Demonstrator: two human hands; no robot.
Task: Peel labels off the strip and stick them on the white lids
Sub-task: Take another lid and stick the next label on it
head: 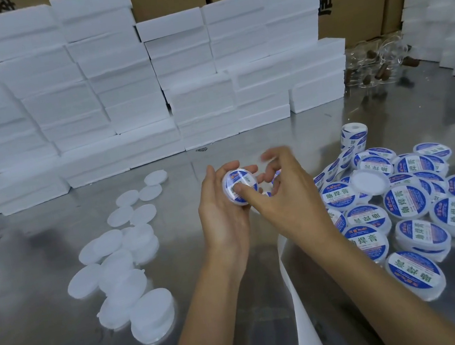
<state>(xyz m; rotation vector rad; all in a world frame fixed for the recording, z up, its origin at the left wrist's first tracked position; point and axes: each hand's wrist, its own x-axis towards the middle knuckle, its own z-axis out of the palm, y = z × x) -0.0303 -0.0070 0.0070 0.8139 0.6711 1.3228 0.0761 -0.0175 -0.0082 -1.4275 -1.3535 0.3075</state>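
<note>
Fingers of left hand (221, 213) cup labelled lid (240, 187); right hand's (281, 193) thumb presses it.

Two bare forearms reach up from the lower edge over the metal table (52, 340), ending in the left hand (221, 213) and right hand (288, 195), without sleeves, gloves, rings or watch.

one white lid (240, 186) held tilted above the bench, round blue-and-white label already on its face. plain white lids (123, 260) lie loose and overlapping on the left of the bench, faces bare. labelled lids (407, 201) heaped at right, one upturned showing its white inside. label roll (354, 134) stands behind the heap; bare white backing strip (301, 311) trails toward the near edge.
</note>
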